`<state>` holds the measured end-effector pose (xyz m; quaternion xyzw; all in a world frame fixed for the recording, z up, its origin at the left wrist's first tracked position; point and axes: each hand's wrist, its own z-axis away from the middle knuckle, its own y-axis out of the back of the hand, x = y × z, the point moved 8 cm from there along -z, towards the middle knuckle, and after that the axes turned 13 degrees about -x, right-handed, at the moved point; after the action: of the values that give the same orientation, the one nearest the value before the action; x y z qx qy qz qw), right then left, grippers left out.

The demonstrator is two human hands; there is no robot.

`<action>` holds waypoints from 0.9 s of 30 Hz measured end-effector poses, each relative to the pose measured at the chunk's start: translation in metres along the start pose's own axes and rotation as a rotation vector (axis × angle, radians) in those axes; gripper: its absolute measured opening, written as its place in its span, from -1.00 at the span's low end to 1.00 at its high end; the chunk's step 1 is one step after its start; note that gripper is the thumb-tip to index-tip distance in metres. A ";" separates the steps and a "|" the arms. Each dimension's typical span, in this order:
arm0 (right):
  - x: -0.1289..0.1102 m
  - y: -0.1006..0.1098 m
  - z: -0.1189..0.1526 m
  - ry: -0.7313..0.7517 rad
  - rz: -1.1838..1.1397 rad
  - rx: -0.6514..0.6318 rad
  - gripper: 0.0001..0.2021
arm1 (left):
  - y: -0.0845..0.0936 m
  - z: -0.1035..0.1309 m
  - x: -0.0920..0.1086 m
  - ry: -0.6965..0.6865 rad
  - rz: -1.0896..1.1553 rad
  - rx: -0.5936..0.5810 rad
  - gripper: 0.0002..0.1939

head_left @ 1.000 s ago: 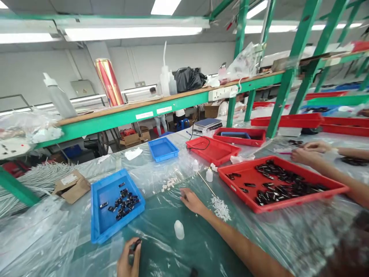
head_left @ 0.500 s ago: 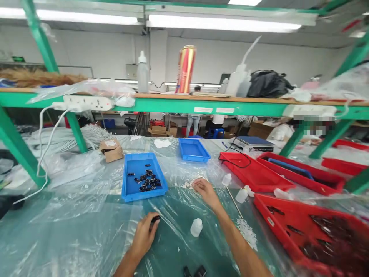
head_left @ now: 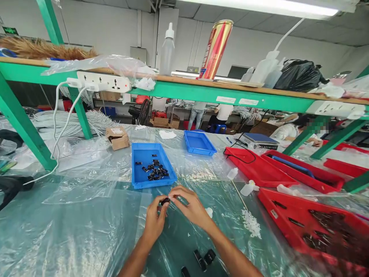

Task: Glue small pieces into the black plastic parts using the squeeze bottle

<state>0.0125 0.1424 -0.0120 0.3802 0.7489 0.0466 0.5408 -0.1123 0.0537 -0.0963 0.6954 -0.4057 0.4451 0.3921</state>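
A small black plastic part [head_left: 165, 201] is pinched between the thumb and fingers of my left hand [head_left: 154, 219]. My right hand [head_left: 188, 206] meets it there, thumb and forefinger pressed together at the part's right end; a whitish speck shows at those fingertips, too small to name. Just beyond both hands lies a blue tray [head_left: 140, 177] with several similar black parts [head_left: 155, 171] in it. Small pale pieces [head_left: 198, 176] are scattered on the plastic sheeting behind my right hand. A white bottle [head_left: 209, 212] is mostly hidden by that hand. Near me, several black parts [head_left: 200, 260] lie on the table.
Red trays line the right side, the nearest red tray [head_left: 273, 227] holding dark parts. White bits [head_left: 251, 224] lie beside a thin stick [head_left: 238, 194]. Two small bottles lie near it. Farther back are a second blue tray [head_left: 198, 143] and a cardboard box [head_left: 117, 138]. A green shelf [head_left: 184, 90] spans overhead.
My right hand has come back from the pale pieces to my left hand. The left hand, still holding the black part, has moved slightly up and right. The camera view has shifted.
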 end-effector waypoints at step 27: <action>-0.004 0.012 -0.004 0.111 0.136 -0.034 -0.74 | 0.036 -0.023 0.005 0.236 -0.089 0.125 -0.24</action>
<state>0.0160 0.1502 -0.0014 0.4176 0.7494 0.1169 0.5004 -0.1511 0.0603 -0.0784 0.6787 -0.2970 0.5302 0.4125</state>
